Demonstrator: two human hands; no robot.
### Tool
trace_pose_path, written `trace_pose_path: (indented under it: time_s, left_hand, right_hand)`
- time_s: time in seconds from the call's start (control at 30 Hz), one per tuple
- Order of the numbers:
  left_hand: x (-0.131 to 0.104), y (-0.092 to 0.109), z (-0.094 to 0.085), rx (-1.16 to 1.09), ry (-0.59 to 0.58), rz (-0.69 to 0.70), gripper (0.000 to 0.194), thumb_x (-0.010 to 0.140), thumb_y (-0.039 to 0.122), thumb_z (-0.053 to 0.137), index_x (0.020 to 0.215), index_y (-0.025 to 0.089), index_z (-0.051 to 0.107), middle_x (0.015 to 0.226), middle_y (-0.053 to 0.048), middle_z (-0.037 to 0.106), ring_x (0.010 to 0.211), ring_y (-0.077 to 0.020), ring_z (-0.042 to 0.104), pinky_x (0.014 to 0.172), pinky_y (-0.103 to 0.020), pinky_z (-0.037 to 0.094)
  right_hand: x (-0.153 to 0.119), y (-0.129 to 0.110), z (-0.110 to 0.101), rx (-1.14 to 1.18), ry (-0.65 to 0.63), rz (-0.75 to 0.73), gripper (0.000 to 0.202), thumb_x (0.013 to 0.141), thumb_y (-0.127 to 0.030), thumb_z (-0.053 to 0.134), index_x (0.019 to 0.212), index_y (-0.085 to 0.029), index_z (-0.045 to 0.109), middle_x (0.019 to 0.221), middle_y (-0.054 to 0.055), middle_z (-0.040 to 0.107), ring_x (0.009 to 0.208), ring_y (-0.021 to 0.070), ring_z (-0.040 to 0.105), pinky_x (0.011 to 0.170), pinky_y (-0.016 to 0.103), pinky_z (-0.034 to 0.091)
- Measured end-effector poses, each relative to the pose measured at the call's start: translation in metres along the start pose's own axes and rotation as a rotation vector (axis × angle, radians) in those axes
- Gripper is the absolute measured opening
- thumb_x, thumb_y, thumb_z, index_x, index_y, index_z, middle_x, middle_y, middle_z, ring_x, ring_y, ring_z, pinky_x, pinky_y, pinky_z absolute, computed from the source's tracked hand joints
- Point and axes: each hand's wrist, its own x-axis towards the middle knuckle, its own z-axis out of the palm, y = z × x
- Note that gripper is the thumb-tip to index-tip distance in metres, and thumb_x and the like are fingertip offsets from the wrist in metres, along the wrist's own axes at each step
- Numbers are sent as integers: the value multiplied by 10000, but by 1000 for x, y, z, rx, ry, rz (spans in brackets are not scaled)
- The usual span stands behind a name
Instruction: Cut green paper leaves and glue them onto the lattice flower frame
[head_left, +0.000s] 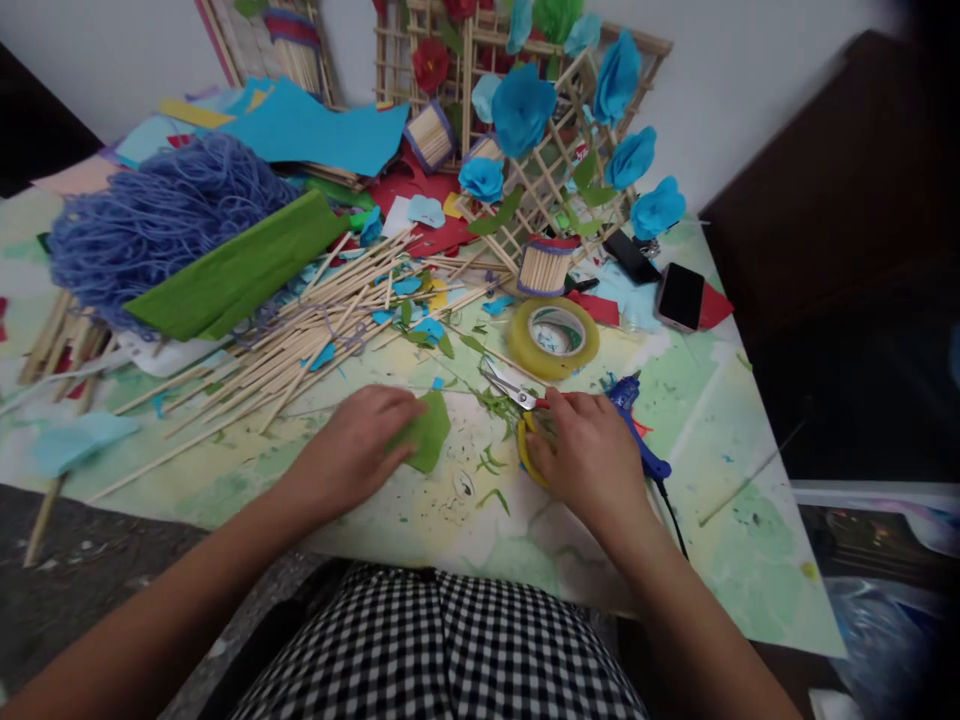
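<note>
My left hand [360, 440] is closed on a small piece of green paper [429, 435], pinched along its left side just above the table. In my right hand [589, 445] is a pair of scissors [511, 386] with red and yellow handles, its blades pointing up and left and slightly apart. Thin green paper scraps [495, 462] lie between the two hands. A roll of yellowish clear tape [517, 350] lies flat just beyond the scissors. Right of my right hand rests a blue glue gun [651, 455] with a black cord, partly hidden behind the hand.
Thin wooden sticks [300, 335] spread across the table's left half, beside blue yarn [172, 225] and folded green paper [240, 265]. A stick lattice with blue paper flowers [523, 108] stands at the back. A phone [681, 297] lies near the right edge.
</note>
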Motion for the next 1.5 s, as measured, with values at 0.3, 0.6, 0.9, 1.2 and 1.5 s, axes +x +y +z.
trace_pose_path:
  time_s: [0.3, 0.6, 0.9, 1.2, 1.5]
  left_hand:
    - [-30, -5, 28, -17, -49, 77, 289, 876, 363, 552, 1045, 182, 699, 1084, -129, 676, 1018, -276, 600, 909, -426, 475]
    - [-29, -5, 31, 36, 17, 136, 270, 907, 256, 470, 936, 163, 722, 964, -130, 695, 901, -267, 613, 821, -420, 488]
    - [-28, 3, 29, -16, 54, -24, 217, 874, 289, 508, 916, 180, 691, 943, -107, 673, 913, -261, 600, 844, -411, 481]
    - [-26, 3, 30, -41, 87, -105, 175, 879, 271, 497, 822, 176, 632, 890, -101, 652, 878, -259, 584, 824, -410, 452]
    - [-25, 5, 31, -40, 103, -131, 190, 889, 277, 483, 805, 182, 624, 866, -101, 640, 864, -265, 571, 821, -418, 447]
  right_hand:
    - [13, -57, 42, 165, 66, -731, 234, 964, -213, 437, 1069, -177, 642, 1094, 113, 620, 1049, 237, 483, 922, 393, 382]
    - [24, -54, 61, 142, 55, -793, 271, 974, -191, 414, 885, -169, 669, 918, 75, 660, 883, 196, 504, 815, 356, 372]
    - [13, -58, 66, 289, -25, -500, 165, 917, -170, 503, 899, -188, 666, 893, 65, 620, 885, 204, 479, 781, 336, 365]
    - [17, -65, 60, 292, -50, -354, 199, 932, -310, 516, 848, -171, 631, 893, 58, 593, 877, 203, 488, 798, 331, 368]
    - [18, -69, 65, 190, -11, -298, 244, 933, -351, 509, 820, -168, 625, 887, 73, 605, 893, 226, 493, 783, 350, 364]
